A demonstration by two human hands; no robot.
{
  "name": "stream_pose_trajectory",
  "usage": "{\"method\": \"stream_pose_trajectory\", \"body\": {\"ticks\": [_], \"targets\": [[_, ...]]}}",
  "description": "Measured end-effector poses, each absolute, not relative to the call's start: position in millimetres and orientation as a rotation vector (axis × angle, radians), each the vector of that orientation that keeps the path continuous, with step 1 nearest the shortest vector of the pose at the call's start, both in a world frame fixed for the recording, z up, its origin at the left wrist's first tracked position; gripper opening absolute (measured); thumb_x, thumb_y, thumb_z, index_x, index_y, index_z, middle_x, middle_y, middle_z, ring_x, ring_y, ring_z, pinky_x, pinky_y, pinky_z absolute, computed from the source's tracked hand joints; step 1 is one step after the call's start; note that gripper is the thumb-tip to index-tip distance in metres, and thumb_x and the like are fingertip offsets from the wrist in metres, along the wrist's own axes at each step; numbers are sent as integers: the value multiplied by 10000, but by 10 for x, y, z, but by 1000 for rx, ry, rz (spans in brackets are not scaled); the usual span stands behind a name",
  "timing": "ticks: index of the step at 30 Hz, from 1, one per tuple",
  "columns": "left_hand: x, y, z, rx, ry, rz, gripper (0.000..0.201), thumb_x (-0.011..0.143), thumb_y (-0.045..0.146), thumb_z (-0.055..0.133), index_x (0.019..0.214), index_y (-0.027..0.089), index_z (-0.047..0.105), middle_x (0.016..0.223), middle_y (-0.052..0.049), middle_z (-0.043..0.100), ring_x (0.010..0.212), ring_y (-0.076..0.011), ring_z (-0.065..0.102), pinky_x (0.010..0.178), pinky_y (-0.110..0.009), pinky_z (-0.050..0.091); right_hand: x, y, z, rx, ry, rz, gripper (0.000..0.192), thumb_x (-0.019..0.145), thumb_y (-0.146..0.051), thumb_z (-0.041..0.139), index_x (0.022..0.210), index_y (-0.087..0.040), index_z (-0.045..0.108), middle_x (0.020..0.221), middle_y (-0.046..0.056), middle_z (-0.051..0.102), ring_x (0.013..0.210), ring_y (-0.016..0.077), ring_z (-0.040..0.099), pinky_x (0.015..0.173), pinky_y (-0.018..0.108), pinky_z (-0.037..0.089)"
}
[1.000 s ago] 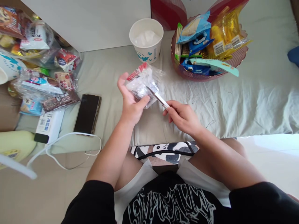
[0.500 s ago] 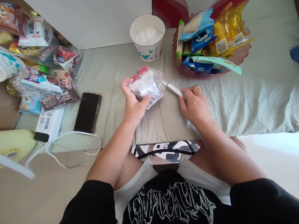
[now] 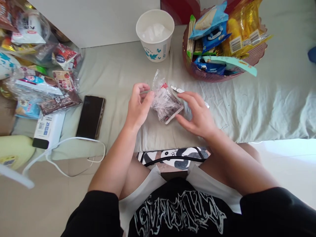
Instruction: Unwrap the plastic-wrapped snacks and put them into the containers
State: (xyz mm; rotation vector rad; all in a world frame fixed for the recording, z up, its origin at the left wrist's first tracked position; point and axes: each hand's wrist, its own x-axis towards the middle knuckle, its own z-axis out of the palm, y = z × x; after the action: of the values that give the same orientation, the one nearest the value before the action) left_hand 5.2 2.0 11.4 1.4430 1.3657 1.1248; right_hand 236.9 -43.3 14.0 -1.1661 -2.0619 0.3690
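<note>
Between the two hands, above or on a pale green cloth (image 3: 118, 75), is a small package (image 3: 170, 105) in clear, crinkled film; whether it rests on the cloth is hard to tell. Its printed side is dark, with a red patch at the far end and a white edge at the near right, and a loose tuft of the film stands up at its far left. The left hand (image 3: 138, 105) is at the package's left side, fingers curled and thumb tip against or just beside the film; I cannot tell whether it pinches it. The right hand (image 3: 198, 115) is loosely spread, gripping nothing, its thumb near the white edge and its fingers passing over a slim knife (image 3: 176, 89), whose blade tip shows beyond them, just beside the package. Beyond the package stands a white paper cup (image 3: 158, 49) with blue leaf print and something whitish inside. To the cup's right, a pinkish bowl (image 3: 206, 74) holds blue and yellow snack packets. Well to the left lie a dark phone (image 3: 91, 117), a white cable (image 3: 74, 139) and a brown wrapped snack (image 3: 60, 102) among other packets.
</note>
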Motion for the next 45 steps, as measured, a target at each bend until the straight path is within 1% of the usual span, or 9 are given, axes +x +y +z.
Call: {"method": "stream_pose_trajectory", "body": {"ticks": [6,12,17,20,25,29,35,40,45], "targets": [[17,17,191,1413,1354,964,226,840,382,755,952,236,622,966,-23,670,784,-163,640,681,-301,556,2312,-391,113,-1256,-1980,367,189,1018,-267,530,963,-237,708,1046,86,758,1029,242,711,947,428,558],[-104,58,242,1231,1500,971,67,787,224,661,847,225,631,709,3,619,566,-141,579,470,-258,448,2467,-385,303,-1363,-1592,141,139,985,-157,536,1012,-225,654,1030,95,727,1018,241,698,800,376,559],[-205,70,268,1430,1371,1008,430,714,219,721,1136,261,650,1194,-57,708,931,-208,717,686,-294,560,2341,-626,514,-1004,-1839,111,241,960,-117,582,1147,-260,631,1003,45,709,937,198,691,822,351,566],[-163,46,321,1581,1251,913,550,710,298,796,1231,269,622,1381,-72,651,1184,-272,670,852,-334,575,2270,-685,457,-1064,-2190,164,284,963,-241,657,1246,-235,642,1216,95,739,1127,270,694,918,421,559],[-41,50,378,1540,1447,914,90,792,272,690,799,205,630,851,-24,691,841,-180,649,722,-284,520,2317,-614,341,-1244,-2173,-28,75,981,-190,651,921,-209,691,1187,97,767,1179,289,684,939,423,519],[-24,78,398,1369,1520,979,78,770,181,623,722,212,570,614,32,551,558,-113,503,518,-237,382,2321,-661,449,-1160,-2112,-110,121,955,-103,648,952,-218,688,1019,53,787,1074,235,703,899,377,498],[-34,33,467,1349,1488,886,132,755,213,702,790,227,576,521,82,453,444,-89,369,468,-238,289,2292,-762,503,-1054,-2338,135,280,969,-72,498,954,-197,749,842,27,749,751,147,654,665,302,466],[-35,-5,501,1496,1490,731,108,842,283,678,777,204,644,490,80,376,457,-98,315,497,-263,246,2339,-704,453,-1406,-2292,42,240,976,-153,547,1047,-196,772,1027,61,787,875,211,694,668,328,495],[-32,29,397,1477,1542,939,383,959,390,603,635,188,613,660,0,564,650,-134,552,644,-267,435,2294,-677,409,-1472,-2310,98,208,983,-309,633,1099,-187,754,1221,143,740,1083,317,689,824,430,576]]}}
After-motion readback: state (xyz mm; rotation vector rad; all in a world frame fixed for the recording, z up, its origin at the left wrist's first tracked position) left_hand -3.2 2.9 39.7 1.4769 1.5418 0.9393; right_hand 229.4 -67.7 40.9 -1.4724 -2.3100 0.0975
